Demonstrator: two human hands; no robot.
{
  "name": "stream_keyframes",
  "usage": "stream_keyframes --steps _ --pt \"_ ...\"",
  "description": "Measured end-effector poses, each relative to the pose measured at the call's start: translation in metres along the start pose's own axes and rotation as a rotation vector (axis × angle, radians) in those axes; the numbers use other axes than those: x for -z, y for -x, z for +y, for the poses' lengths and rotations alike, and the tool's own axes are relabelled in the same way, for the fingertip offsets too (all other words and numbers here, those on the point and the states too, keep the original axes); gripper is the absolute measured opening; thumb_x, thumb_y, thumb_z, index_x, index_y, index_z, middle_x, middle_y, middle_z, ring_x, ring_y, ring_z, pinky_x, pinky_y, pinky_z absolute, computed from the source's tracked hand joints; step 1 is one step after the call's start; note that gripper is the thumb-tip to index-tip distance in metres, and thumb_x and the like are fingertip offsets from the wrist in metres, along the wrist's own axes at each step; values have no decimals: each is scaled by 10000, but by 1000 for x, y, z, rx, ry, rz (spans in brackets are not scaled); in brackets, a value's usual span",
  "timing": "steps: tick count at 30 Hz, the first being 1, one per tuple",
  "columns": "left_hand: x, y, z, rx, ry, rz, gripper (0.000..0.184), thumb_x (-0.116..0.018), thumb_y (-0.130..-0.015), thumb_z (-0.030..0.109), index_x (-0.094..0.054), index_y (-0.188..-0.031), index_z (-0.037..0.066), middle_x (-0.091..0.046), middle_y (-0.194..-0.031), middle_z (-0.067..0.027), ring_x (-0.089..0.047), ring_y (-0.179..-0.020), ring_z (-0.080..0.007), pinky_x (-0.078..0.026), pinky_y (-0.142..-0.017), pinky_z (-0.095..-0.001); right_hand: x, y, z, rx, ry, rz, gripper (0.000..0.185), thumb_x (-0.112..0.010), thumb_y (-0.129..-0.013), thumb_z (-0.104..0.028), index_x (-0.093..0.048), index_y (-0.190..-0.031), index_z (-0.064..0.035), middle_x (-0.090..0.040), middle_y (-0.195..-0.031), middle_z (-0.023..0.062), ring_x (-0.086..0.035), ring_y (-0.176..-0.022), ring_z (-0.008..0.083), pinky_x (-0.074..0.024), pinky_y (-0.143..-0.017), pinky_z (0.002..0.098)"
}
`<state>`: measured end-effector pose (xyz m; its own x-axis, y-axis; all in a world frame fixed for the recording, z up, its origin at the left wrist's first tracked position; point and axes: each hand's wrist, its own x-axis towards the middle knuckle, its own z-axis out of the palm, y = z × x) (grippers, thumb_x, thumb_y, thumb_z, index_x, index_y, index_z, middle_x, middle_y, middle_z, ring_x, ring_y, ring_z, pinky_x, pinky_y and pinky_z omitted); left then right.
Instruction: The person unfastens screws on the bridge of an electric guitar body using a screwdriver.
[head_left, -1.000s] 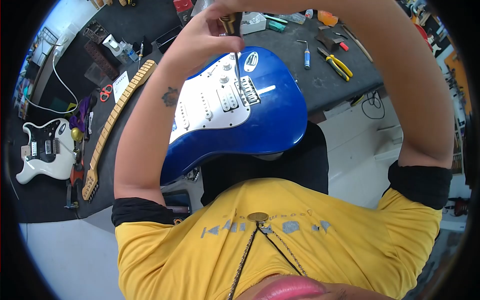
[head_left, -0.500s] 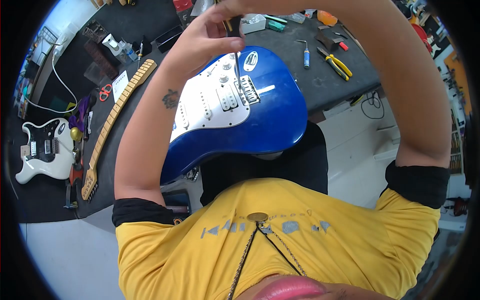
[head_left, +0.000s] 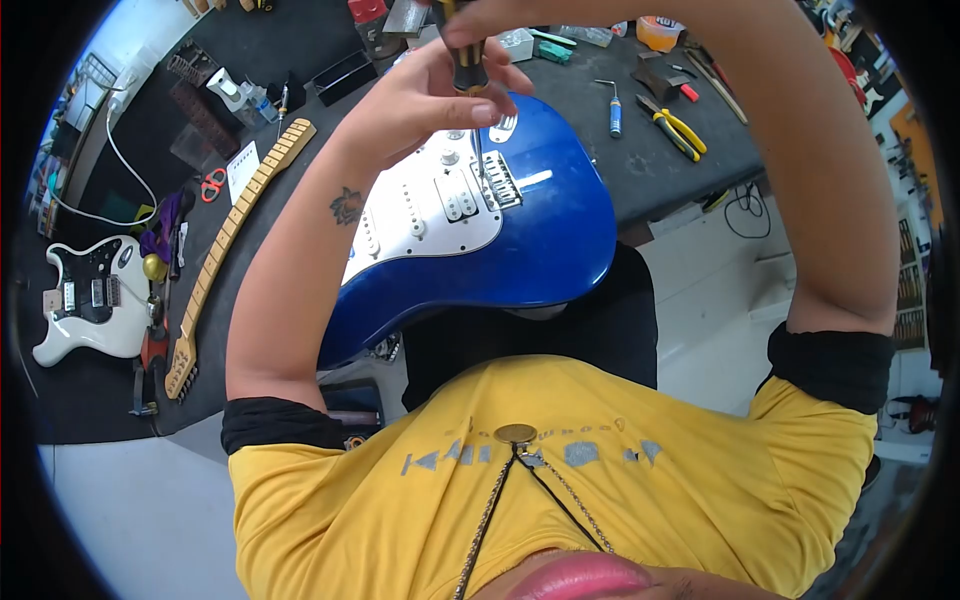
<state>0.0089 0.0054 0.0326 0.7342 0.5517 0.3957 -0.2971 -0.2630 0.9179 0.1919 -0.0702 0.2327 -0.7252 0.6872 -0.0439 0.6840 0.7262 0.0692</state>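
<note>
A blue guitar body (head_left: pixel 560 230) with a white pickguard (head_left: pixel 400 215) lies at the table's edge, partly over my lap. My left hand (head_left: pixel 435 100) is around the lower handle of a screwdriver (head_left: pixel 469 65), thumb and fingers curled at it. The screwdriver's shaft runs down to the metal bridge (head_left: pixel 497 182). At the top edge of the view, my right hand (head_left: pixel 485 18) grips the upper end of the handle; part of this hand is cut off by the frame.
On the dark table (head_left: pixel 290 235) lie a maple guitar neck (head_left: pixel 225 240), a white guitar body (head_left: pixel 95 300), red scissors (head_left: pixel 213 185), yellow-handled pliers (head_left: pixel 672 128) and a blue-handled hex tool (head_left: pixel 614 115). A black box (head_left: pixel 345 77) is beyond the neck.
My left hand has moved slightly lower and right, its fingers now showing beyond the screwdriver. My right hand has shifted down a little at the handle's top.
</note>
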Motion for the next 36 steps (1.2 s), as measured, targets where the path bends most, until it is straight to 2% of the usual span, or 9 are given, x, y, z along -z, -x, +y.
stream_keyframes --steps 1,8,11,14,21,27,30,33,36 --pt "0 5 5 51 12 -77 534 -838 -876 324 -660 -1278 21 -726 -1183 -164 -711 -1079 -238 -551 -1004 -394 2 6 -3 38 -11 -32 290 -717 -865 -192 -677 -1106 -36 -697 -887 132 -654 -833 281 -512 -763 385" --pt "24 3 -11 38 -101 -106 349 -742 -950 132 -679 -1258 -19 -771 -1057 -150 -755 -1036 -237 -584 -953 -386 -4 16 -16 4 -83 44 318 -716 -909 -283 -691 -1101 -30 -724 -943 149 -686 -880 292 -533 -785 401" --pt "19 6 -10 58 -81 14 337 -812 -876 89 -686 -1170 -15 -771 -1050 -151 -754 -1028 -232 -598 -927 -366 -25 13 -33 -235 89 285 449 -718 -928 -453 -714 -1099 -38 -742 -978 172 -719 -922 309 -558 -798 425" --pt "20 4 -13 36 -93 83 440 -872 -794 20 -665 -1182 -8 -753 -1062 -156 -739 -1051 -228 -617 -895 -358 -9 1 -41 -391 187 109 495 -692 -937 -520 -736 -1080 -48 -748 -972 172 -730 -921 315 -570 -798 436" --pt "10 8 -8 83 -109 -8 431 -800 -899 125 -656 -1295 37 -756 -1046 -147 -725 -1076 -259 -562 -981 -404 -10 11 -9 167 159 108 208 -637 -907 -207 -715 -1010 -44 -718 -880 135 -695 -825 282 -556 -761 377" --pt "10 9 -5 141 -196 3 261 -853 -839 109 -767 -1059 -3 -779 -977 -162 -767 -949 -231 -606 -890 -371 -1 5 -64 -456 43 5 268 -696 -880 -244 -698 -1064 -49 -736 -965 124 -704 -926 266 -544 -800 375" --pt "10 8 -9 153 -281 46 329 -895 -796 152 -748 -1058 18 -767 -982 -141 -751 -959 -226 -598 -874 -360 -13 6 -55 -331 39 172 310 -708 -884 -280 -701 -1098 -56 -740 -1023 133 -708 -969 273 -544 -822 379" --pt "10 8 -15 210 -322 81 416 -925 -759 178 -723 -1095 38 -753 -1009 -119 -737 -970 -219 -586 -875 -348 -14 1 -51 -426 10 69 279 -697 -884 -243 -699 -1082 -47 -731 -1035 155 -700 -970 292 -539 -816 384" --pt "3 15 -12 253 -385 54 382 -892 -801 146 -694 -1109 39 -743 -1044 -102 -696 -1055 -209 -560 -929 -367 -3 12 -31 -175 -61 -12 177 -685 -847 -120 -694 -1001 -34 -702 -941 157 -674 -898 312 -528 -775 400"
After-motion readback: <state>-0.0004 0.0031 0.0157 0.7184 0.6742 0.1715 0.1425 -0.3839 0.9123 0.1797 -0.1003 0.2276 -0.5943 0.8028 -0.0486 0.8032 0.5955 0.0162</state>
